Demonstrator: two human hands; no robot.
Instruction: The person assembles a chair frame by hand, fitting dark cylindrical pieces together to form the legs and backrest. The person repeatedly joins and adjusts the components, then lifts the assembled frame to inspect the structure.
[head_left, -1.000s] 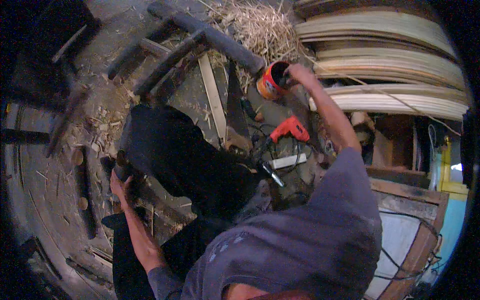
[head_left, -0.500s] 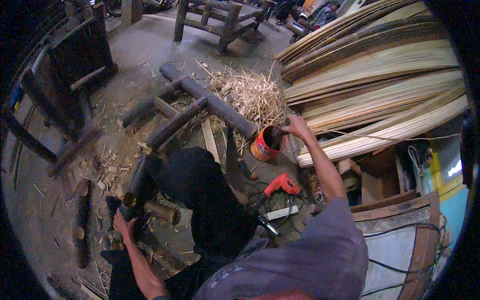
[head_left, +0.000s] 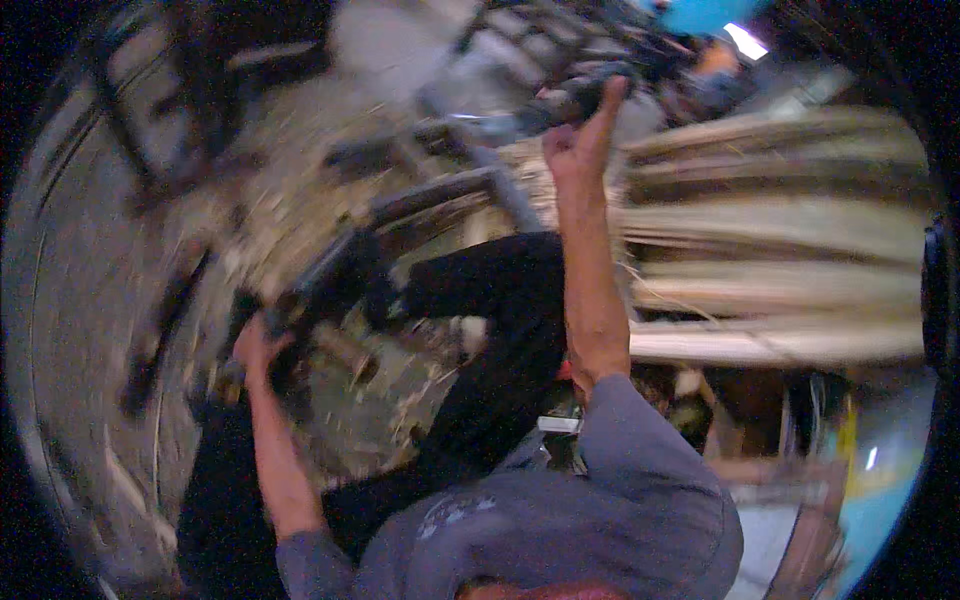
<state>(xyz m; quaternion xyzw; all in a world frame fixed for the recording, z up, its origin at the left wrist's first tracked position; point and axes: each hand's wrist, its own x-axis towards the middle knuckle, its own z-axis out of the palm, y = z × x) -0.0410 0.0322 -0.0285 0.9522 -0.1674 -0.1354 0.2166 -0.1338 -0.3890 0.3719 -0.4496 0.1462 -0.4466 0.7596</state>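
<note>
At the lower left, my left hand (head_left: 258, 348) is closed on the end of a dark wooden pole (head_left: 292, 345), the thumb toward the pole's side; blur softens the fingers. My right arm stretches far forward, with my right hand (head_left: 580, 150) raised beside the pale strips. Motion smears its fingers, and a dark shape (head_left: 590, 88) lies behind or against them; I cannot tell whether it is held. A dark pole frame (head_left: 440, 195) with crosspieces sits beyond my black-trousered leg (head_left: 490, 290).
Long bundles of pale split strips (head_left: 780, 220) fill the right side. Another dark pole (head_left: 165, 335) lies on the floor (head_left: 90, 330) at the left, among wood chips. Dark furniture frames (head_left: 150, 100) stand at the far left. A wooden crate-like structure (head_left: 780, 480) is at the lower right.
My right hand has left the orange bucket's rim and swung forward and up. The whole view has shifted and blurred. My left hand stays at the dark pole.
</note>
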